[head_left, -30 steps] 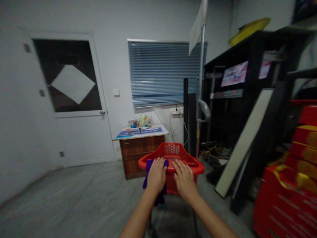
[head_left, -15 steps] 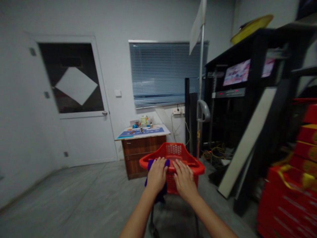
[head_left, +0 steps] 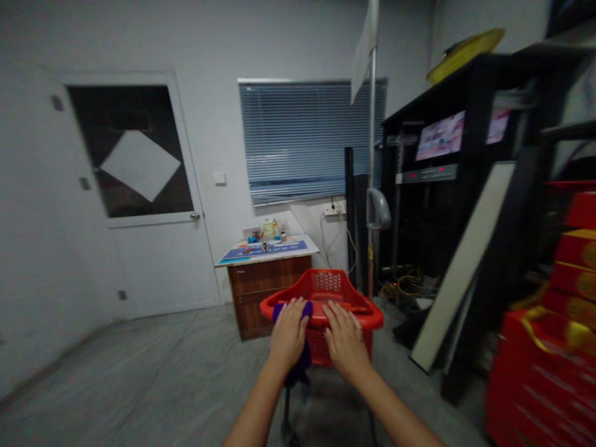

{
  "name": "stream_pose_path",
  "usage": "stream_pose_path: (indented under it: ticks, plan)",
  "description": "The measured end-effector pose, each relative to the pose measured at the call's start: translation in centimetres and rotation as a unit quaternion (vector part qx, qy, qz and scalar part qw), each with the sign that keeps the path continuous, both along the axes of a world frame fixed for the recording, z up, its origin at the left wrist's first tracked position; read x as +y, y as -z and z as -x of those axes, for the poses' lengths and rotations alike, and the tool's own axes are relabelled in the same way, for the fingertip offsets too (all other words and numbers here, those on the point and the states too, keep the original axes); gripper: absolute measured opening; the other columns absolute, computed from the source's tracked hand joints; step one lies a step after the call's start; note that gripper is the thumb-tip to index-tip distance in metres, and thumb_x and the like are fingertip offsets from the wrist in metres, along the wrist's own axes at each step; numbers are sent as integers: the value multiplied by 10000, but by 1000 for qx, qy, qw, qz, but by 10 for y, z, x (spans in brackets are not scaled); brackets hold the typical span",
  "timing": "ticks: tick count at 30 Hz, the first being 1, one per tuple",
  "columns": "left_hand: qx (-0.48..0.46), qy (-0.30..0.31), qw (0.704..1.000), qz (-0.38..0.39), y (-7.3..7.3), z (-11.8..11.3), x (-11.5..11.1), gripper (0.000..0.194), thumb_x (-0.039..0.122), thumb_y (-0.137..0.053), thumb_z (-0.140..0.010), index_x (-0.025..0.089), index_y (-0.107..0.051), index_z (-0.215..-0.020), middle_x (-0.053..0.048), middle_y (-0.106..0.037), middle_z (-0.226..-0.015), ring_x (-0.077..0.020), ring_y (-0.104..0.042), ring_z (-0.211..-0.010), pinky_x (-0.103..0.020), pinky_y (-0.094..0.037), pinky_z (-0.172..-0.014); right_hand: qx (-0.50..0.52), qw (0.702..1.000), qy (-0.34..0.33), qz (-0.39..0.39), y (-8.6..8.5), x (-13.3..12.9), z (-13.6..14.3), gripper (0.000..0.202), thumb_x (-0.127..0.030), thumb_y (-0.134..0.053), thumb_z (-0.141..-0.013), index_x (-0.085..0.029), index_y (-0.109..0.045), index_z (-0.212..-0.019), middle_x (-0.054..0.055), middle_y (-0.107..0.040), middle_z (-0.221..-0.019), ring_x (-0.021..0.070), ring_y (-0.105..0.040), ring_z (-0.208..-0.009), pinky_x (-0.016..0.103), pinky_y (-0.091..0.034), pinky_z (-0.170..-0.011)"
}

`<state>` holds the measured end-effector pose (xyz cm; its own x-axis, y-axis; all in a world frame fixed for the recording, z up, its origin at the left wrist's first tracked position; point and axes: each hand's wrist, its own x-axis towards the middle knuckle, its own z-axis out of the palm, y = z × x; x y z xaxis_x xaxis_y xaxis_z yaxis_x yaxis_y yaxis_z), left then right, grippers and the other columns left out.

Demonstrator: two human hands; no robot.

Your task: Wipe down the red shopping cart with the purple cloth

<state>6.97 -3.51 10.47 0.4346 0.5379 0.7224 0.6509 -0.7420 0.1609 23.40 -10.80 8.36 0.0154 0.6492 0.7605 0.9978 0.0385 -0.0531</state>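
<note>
A red plastic shopping cart (head_left: 321, 354) stands right in front of me, its basket pointing away. My left hand (head_left: 289, 329) rests over the cart's near handle bar, with a purple cloth (head_left: 298, 369) between palm and bar. The cloth drapes over the bar and hangs down on the near side. To the right, my right hand (head_left: 344, 335) lies over the same bar, its fingers hooked across the top. The undersides of both hands are hidden.
Beyond the cart stands a brown wooden cabinet (head_left: 272, 282) with small items on its top. A metal pole (head_left: 371, 149) rises behind the cart. Black shelving (head_left: 479, 118), a leaning pale board (head_left: 465, 267) and stacked red boxes (head_left: 535, 379) line the right. A white door (head_left: 153, 267) is at left.
The view has shifted slightly. My left hand and the purple cloth have moved a little left along the bar. My right hand stays on the handle.
</note>
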Motion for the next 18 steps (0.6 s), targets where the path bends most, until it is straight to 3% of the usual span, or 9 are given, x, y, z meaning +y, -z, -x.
stream_pose_path:
  ticks: [4, 7, 13, 18]
  plan:
    - [-19, -51, 998, 8, -1, 15, 12, 378, 257, -341, -986, 156, -534, -1294, -105, -601, -1324, -243, -496, -1293, -494, -351, -1121, 3, 1000, 0, 14, -2, -2, 1, 521, -212, -393, -899, -212, -419, -1420, 45, -428, -1482, 200, -373, -1351, 398, -225, -1122]
    - [-39, -80, 996, 11, 1, 10, 12, 382, 234, -326, -983, 130, -551, -1273, -124, -618, -1296, -259, -509, -1278, -508, -359, -1113, 9, 1000, 5, 20, -2, -1, 5, 535, -229, -398, -901, -216, -396, -1436, 53, -416, -1490, 211, -359, -1362, 412, -227, -1122]
    - [-9, 20, 1000, 5, -3, -12, -5, 385, 229, -389, -968, 204, -505, -1335, -76, -563, -1375, -227, -454, -1328, -495, -333, -1134, 14, 999, 4, 37, -6, -2, 10, 556, -213, -390, -898, -210, -368, -1454, 54, -402, -1498, 206, -334, -1382, 408, -228, -1128]
    - [0, 2, 997, 71, -15, 2, 1, 358, 278, -424, -966, 244, -549, -1299, -53, -570, -1372, -221, -445, -1334, -516, -283, -1147, -18, 999, -25, 26, -6, -11, -10, 569, -245, -388, -920, -146, -312, -1475, 68, -398, -1499, 182, -336, -1383, 366, -244, -1129]
